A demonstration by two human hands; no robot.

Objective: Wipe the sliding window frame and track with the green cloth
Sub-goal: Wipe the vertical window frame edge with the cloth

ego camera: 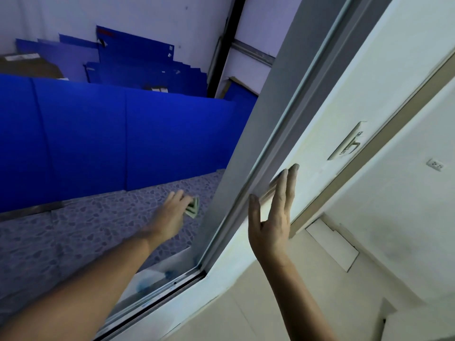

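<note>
- Beyond the open window lie a speckled ledge (98, 225) and blue panels (123, 134).
- One green cloth (193, 207), folded and pinched in the left hand (170, 217), is held outside the upright frame (270, 153), which runs long and tilted.
- Right hand (273, 217), fingers straight, presses that frame's inner edge.
- One track (157, 294) lies below the frame, nearer the left arm.
- Two hands in all.

Dim, blue-tinted view with a strong wide-angle tilt.
Cool bluish light fell beyond the window, while the white wall (394, 70) inside looked paler and evenly lit. The left hand (172, 212) was motion-blurred; straight frame lines bowed towards the edges.
</note>
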